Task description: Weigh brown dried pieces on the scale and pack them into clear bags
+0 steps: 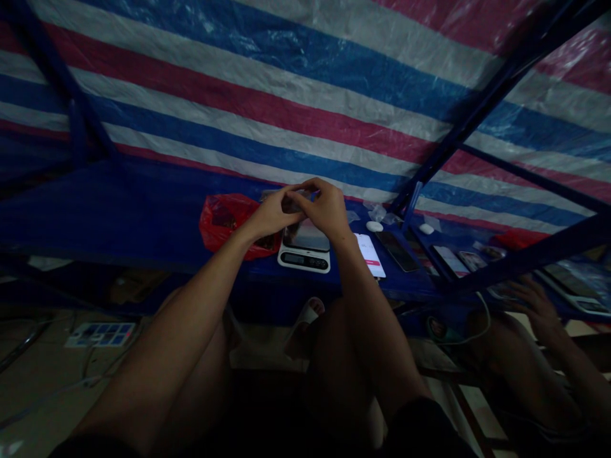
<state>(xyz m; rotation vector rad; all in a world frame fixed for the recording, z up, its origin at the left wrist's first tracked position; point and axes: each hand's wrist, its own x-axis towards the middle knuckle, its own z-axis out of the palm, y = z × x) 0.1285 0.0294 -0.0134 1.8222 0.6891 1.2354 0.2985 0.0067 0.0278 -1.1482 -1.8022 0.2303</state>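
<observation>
My left hand (275,213) and my right hand (325,207) meet above a small white kitchen scale (304,259), fingertips close together. The fingers of both are curled in a pinch. Between them is something dark and partly see-through, perhaps thin plastic; the dim light hides what it is. The scale has a dark, shiny platform and a display on its front. Left of the scale, partly behind my left forearm, lies an open red plastic bag (214,222) with small dark brownish pieces inside.
Right of the scale lie a lit phone (369,256), a dark phone (397,250), a white earbud case (375,226) and crumpled clear plastic (377,212). Blue metal posts (429,156) frame the table. Another person's hand (532,302) is at far right, near another scale (580,296).
</observation>
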